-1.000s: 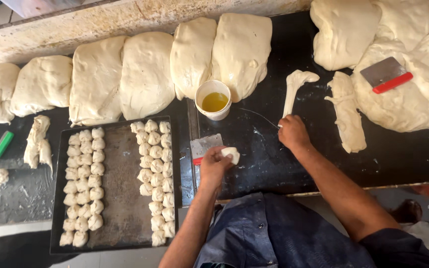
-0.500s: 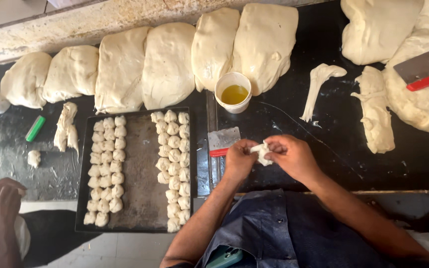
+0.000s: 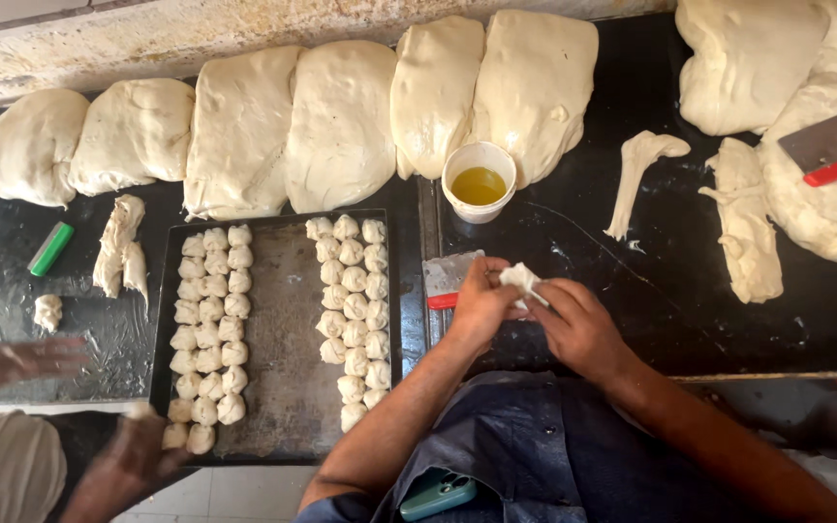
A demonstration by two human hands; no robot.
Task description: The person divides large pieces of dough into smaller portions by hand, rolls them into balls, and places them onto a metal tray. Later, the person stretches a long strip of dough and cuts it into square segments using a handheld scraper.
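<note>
Both hands, left hand [image 3: 480,308] and right hand [image 3: 578,324], pinch one dough piece [image 3: 520,281], grip closed.

We kept the tray [image 3: 283,320] left of the scraper [image 3: 448,276], the oil cup [image 3: 479,181] behind it, dough slabs [image 3: 341,121] beyond.

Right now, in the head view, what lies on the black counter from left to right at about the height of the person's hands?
Green lighter → torn dough strip → baking tray with dough balls → scraper with red handle → left hand → small dough piece held in both hands → right hand → long dough strip.
</note>
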